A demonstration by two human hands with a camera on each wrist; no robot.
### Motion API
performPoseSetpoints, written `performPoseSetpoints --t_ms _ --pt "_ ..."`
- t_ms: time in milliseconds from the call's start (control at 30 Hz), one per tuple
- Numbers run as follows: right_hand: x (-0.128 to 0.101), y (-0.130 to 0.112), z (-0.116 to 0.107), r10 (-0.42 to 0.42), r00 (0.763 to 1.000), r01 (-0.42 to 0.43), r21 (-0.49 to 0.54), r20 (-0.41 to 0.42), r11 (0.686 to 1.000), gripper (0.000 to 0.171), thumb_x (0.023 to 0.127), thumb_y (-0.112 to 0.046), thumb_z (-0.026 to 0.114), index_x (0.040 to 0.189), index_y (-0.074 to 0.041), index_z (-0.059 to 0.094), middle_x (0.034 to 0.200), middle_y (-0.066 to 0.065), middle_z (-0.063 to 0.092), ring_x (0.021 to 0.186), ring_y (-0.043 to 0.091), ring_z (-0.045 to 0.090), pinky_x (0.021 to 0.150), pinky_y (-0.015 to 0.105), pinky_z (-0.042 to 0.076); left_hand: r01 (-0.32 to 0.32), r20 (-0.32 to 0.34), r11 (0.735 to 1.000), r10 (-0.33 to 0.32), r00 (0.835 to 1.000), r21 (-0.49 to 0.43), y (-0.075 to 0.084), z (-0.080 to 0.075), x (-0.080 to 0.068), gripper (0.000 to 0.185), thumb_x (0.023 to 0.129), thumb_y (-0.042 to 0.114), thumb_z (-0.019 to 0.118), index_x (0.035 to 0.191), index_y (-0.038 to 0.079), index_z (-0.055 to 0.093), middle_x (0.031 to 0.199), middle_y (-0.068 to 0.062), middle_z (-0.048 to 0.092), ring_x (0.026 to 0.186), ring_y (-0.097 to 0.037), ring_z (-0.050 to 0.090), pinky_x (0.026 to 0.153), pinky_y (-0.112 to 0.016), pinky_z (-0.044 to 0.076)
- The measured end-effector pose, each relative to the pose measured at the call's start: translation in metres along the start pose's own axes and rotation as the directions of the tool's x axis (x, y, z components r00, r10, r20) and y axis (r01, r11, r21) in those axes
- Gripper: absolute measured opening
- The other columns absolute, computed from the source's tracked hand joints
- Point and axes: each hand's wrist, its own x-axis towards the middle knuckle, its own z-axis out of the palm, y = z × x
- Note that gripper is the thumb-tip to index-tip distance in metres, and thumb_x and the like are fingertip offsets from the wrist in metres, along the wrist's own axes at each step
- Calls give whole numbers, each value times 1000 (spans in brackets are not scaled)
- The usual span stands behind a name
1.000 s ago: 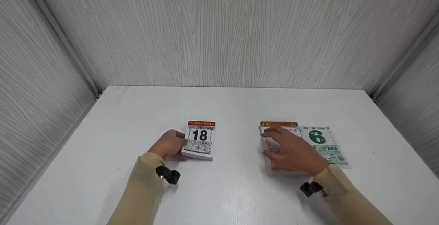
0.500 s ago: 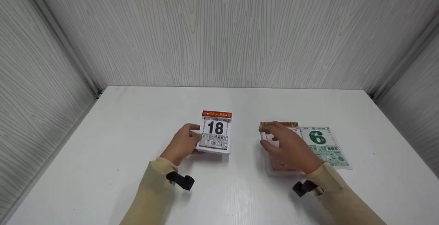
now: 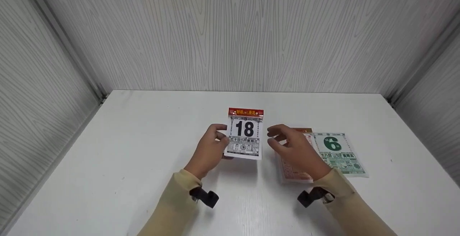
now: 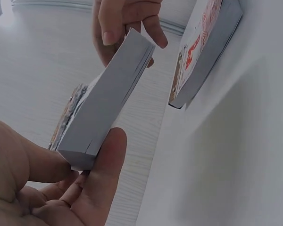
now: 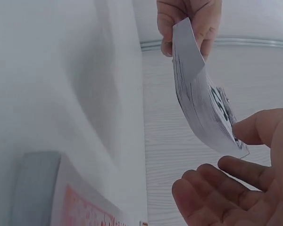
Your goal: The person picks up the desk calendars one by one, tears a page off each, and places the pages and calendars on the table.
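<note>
A thick tear-off calendar (image 3: 244, 135) with a red header and a black 18 is held up over the table. My left hand (image 3: 210, 149) pinches its left edge, thumb on the front and fingers behind, as the left wrist view shows. In that view the pad's page edges (image 4: 104, 99) face the camera. My right hand (image 3: 296, 149) hovers just off the calendar's right side, fingers loosely bent and holding nothing. From the right wrist, the thumb (image 5: 254, 129) and fingers stand on either side of the pad's near corner (image 5: 226, 141).
Below my right hand lies a second calendar (image 3: 296, 173) with red print, partly hidden. Against its right side is a calendar sheet or pad (image 3: 339, 153) with a green 6. Pale wood-grain panels (image 3: 233, 34) wall the white table (image 3: 143, 128) at the back and sides.
My left hand has lifted the black 18 calendar off the table and carried it right, tilting it up. My right hand has shifted slightly left, toward it.
</note>
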Motion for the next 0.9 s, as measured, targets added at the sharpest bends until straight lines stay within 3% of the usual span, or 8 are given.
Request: performPoseSetpoints --t_ms 300,567,900 --pt "1 -1 3 90 996 -94 193 29 977 41 104 -26 63 137 -1 59 116 11 70 102 28 69 80 36 60 -62 12 998 62 998 -31 2 13 -4 43 107 8 48 149 8 40 116 -16 55 99 -23 69 79 -35 62" --pt "1 1 1 150 989 -139 310 -11 940 43 105 -29 63 135 2 59 115 14 69 98 25 68 80 38 61 -133 27 991 133 991 21 -4 19 -4 41 109 10 48 149 10 38 118 -12 55 100 -19 67 80 -34 57" --pt "4 7 4 177 984 -156 396 -17 905 32 104 -23 64 127 -1 63 111 13 70 97 24 69 82 35 61 -143 57 988 146 988 -50 -6 22 -3 41 109 8 47 149 10 37 119 -14 55 104 -22 69 82 -36 61"
